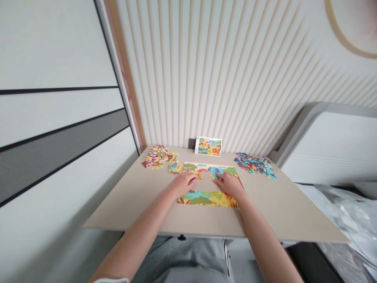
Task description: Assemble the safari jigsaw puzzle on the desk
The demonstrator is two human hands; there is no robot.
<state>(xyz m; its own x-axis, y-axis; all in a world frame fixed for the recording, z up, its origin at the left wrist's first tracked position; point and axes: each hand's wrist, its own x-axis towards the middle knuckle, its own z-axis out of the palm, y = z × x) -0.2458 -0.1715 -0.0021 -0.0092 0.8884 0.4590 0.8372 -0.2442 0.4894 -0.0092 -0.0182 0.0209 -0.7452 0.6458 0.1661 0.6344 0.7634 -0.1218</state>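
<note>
A partly assembled jigsaw puzzle (203,199) with a colourful animal scene lies on the table before me. Its border surrounds a bare middle. My left hand (183,184) rests over the left side, fingers curled and thumb drawn in beside an orange patch; what they grip, if anything, is hidden. At the upper right, my right hand (231,184) has thumb and forefinger at a small puzzle piece (212,177) beside the blue elephant (215,170). Behind the puzzle, a reference picture card (209,146) leans upright against the wall.
A heap of mostly red and yellow puzzle pieces (159,156) lies at the back left, with a few pieces (175,168) closer to the puzzle. Darker blue and purple pieces (255,164) are heaped at the back right. The beige table (126,208) meets a ribbed wall (188,78).
</note>
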